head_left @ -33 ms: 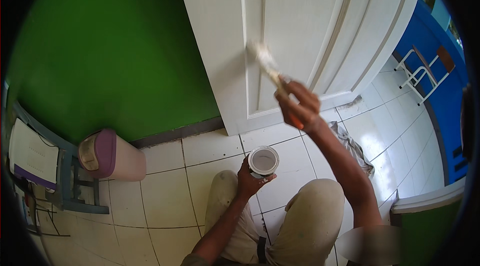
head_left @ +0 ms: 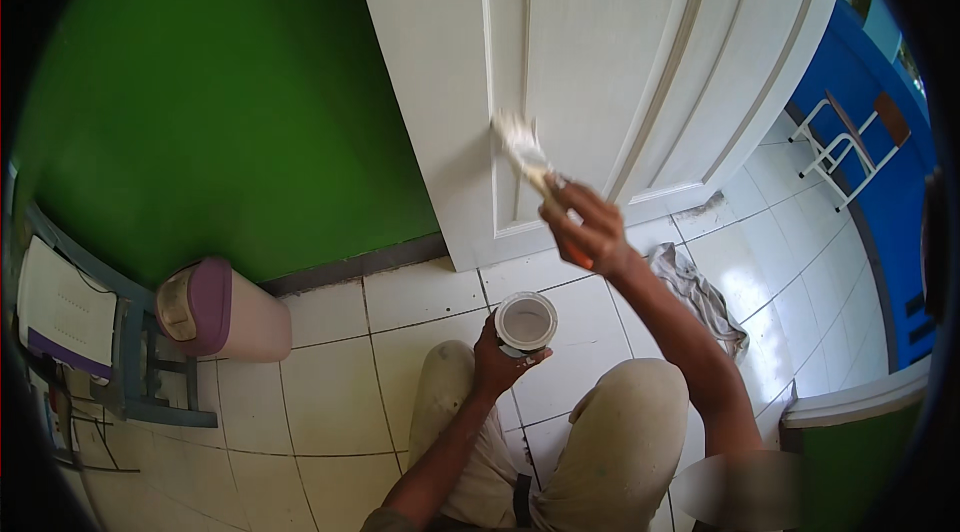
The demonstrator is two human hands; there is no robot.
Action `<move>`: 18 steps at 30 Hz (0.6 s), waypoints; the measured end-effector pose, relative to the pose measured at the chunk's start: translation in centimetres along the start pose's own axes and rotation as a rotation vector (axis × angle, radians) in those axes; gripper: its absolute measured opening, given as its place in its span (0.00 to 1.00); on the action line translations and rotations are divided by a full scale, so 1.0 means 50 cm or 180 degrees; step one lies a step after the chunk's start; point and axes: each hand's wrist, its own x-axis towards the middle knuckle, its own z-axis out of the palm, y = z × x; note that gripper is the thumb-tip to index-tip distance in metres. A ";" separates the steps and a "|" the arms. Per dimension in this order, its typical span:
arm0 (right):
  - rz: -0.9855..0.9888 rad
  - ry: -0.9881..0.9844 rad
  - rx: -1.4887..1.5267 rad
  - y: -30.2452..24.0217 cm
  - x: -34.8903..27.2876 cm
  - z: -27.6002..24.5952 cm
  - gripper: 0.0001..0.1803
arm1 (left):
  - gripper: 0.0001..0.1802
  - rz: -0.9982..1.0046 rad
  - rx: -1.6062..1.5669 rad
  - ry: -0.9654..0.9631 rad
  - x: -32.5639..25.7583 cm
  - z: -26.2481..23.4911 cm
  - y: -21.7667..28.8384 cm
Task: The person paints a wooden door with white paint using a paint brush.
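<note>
A white panelled door (head_left: 585,62) stands in front of me. My right hand (head_left: 588,229) grips a paintbrush (head_left: 522,144) by its handle. White paint coats the brush's bristles, which meet the door along the moulding at the left side of its panel. Over my knees, my left hand (head_left: 500,360) is wrapped round an open paint can (head_left: 526,322), held upright. Pale paint shows inside the can, and its rim is smeared white.
A pinkish bin with a purple lid (head_left: 228,312) stands by the green wall (head_left: 220,102). Left of it is a grey-blue chair (head_left: 150,372) bearing a white object. A grey rag (head_left: 695,297) lies on the tiled floor right of my forearm. Farther right stands a white-framed chair (head_left: 850,147).
My right hand and the paintbrush have moved a little down the door and slightly left. The can in my left hand has stayed nearly still.
</note>
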 end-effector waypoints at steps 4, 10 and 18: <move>-0.0044 -0.1065 0.0024 -0.030 -0.214 0.071 0.14 | 0.47 0.0025 -0.0147 0.0141 -0.004 0.009 -0.007; 0.0433 -0.1668 0.0206 -0.046 -0.358 0.111 0.18 | 0.47 -0.0014 0.0005 0.0189 0.002 0.005 -0.002; 0.1283 -0.0054 0.0827 -0.046 -0.106 0.065 0.16 | 0.48 -0.0205 -0.0080 0.0158 0.003 0.006 -0.009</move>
